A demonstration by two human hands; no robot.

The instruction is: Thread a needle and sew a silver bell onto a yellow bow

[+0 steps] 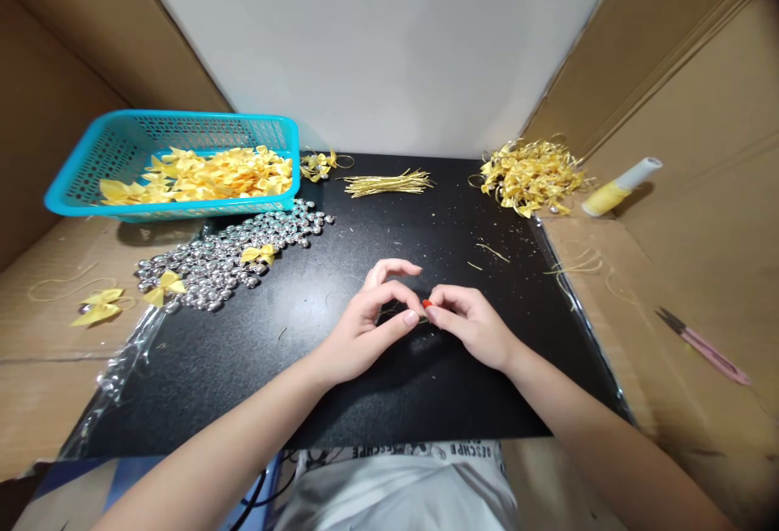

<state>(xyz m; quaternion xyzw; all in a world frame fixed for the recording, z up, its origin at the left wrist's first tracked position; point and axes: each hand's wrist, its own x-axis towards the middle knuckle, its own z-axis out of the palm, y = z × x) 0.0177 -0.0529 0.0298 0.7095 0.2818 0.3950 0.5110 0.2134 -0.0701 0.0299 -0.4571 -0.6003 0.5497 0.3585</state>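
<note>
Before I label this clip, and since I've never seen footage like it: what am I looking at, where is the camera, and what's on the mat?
This is one view from a camera worn on a person's head, looking down at their own two bare hands; there is no machine. The left hand and right hand meet over a black mat, pinching something small, partly red; I cannot tell what. On the mat lie silver beads, gold strands and a pile of finished bows. A blue basket holds yellow bows. At the right are a glue bottle and pink snips.
</note>
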